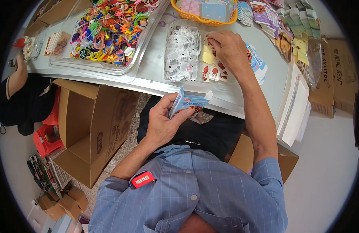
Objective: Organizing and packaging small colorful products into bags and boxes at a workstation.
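Observation:
My left hand (162, 119) grips a small blue printed carton (187, 104) above my lap, at the table's front edge. The carton's top flaps stand up and its mouth faces the table. Over the table, my right hand (230, 52) has thumb and fingers drawn together above small picture cards with red cartoon figures (215, 73); whether anything is pinched there is too small to tell. Yellow slips (208, 57) lie partly under that hand. Just left of it, small white packets (182, 52) fill a clear tray. Flat blue printed cartons (258, 64) lie to its right.
A large clear bin (127, 70) of colourful bands and trinkets stands at the left. A yellow basket (204, 18) sits at the back, with stacked printed cards (265, 15) to its right. An open cardboard box (98, 128) stands below the table; another person's arm (18, 75) shows at far left.

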### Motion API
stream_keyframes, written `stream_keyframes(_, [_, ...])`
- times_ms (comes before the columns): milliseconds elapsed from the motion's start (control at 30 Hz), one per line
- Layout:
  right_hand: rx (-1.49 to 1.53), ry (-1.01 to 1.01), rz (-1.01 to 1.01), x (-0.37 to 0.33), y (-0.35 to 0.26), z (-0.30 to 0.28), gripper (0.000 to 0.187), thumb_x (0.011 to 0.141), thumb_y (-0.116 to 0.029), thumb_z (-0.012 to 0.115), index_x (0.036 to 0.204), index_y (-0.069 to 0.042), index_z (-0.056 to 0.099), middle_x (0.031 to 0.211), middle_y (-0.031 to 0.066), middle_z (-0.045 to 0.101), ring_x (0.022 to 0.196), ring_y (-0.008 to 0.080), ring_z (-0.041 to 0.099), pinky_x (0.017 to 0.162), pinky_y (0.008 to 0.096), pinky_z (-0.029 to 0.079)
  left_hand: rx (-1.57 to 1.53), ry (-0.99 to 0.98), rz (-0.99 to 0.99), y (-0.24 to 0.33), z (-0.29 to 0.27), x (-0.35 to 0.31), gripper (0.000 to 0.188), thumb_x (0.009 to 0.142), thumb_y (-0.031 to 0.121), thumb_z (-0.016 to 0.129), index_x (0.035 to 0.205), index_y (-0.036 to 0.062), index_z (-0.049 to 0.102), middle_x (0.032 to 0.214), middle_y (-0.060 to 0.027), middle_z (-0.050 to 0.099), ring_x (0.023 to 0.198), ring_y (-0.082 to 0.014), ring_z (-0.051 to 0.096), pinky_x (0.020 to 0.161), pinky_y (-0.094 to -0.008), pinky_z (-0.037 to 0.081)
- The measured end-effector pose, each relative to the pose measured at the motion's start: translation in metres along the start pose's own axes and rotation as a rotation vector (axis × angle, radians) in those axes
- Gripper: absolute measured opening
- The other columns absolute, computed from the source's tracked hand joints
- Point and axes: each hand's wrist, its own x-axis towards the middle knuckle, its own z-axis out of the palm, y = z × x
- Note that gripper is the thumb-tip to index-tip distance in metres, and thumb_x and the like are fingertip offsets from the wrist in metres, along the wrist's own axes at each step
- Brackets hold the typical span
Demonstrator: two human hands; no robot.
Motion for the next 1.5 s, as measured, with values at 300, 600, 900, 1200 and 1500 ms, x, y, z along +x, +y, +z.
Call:
stream_keyframes(300, [1.066, 0.019, 0.236, -0.046, -0.041, -0.076, 0.008, 0.089, -0.003, 0.068, 0.095, 0.001, 0.072, 0.115, 0.0134, 0.069, 0.104, 0.0213, 0.067, 0.093, 0.0375, 0.051, -0.077, 0.002, -0.027, 0.005, 0.001, 0.001, 0.039, 0.093, 0.000, 0.072, 0.128, -0.0063, 0.054, 0.114, -0.0127, 0.070, 0.101, -0.0137, 0.068, 0.086, -0.0270, 0.058])
stream_keyframes(600, [0.733, -0.241, -0.143, -0.061, -0.078, -0.083, 0.014, 0.084, -0.006, 0.073, 0.097, -0.003, 0.074, 0.123, 0.0121, 0.067, 0.128, 0.0350, 0.054, 0.109, 0.0478, 0.039, -0.104, -0.030, 0.068, 0.005, 0.006, -0.001, 0.039, 0.094, 0.000, 0.071, 0.128, -0.0052, 0.055, 0.112, -0.0102, 0.070, 0.099, -0.0119, 0.067, 0.087, -0.0268, 0.056])
stream_keyframes(900, [0.609, -0.121, -0.318, 0.051, -0.116, -0.078, 0.019, 0.089, -0.003, 0.065, 0.106, 0.001, 0.071, 0.112, 0.0130, 0.068, 0.101, 0.0243, 0.065, 0.087, 0.0351, 0.051, -0.031, 0.041, 0.049, -0.005, -0.022, -0.015, 0.037, 0.092, 0.005, 0.074, 0.126, -0.0029, 0.059, 0.105, -0.0069, 0.072, 0.095, -0.0085, 0.066, 0.083, -0.0240, 0.053])
stream_keyframes(1200, [-0.069, -0.610, -0.537, 0.183, -0.147, 0.027, 0.035, 0.080, -0.001, 0.064, 0.115, -0.007, 0.070, 0.110, 0.0160, 0.068, 0.106, 0.0337, 0.066, 0.091, 0.0435, 0.052, 0.051, 0.029, 0.143, -0.004, -0.037, -0.019, 0.037, 0.090, 0.009, 0.078, 0.123, 0.0000, 0.062, 0.103, -0.0081, 0.073, 0.093, -0.0095, 0.067, 0.082, -0.0263, 0.054])
stream_keyframes(1500, [-0.075, -0.721, -0.589, 0.197, -0.140, 0.031, 0.013, 0.083, -0.007, 0.067, 0.093, -0.002, 0.075, 0.083, 0.0140, 0.072, 0.080, 0.0282, 0.071, 0.072, 0.0406, 0.055, 0.085, -0.002, 0.098, -0.001, -0.062, -0.019, 0.039, 0.092, -0.003, 0.070, 0.128, -0.0026, 0.055, 0.111, -0.0115, 0.071, 0.100, -0.0137, 0.068, 0.089, -0.0278, 0.055])
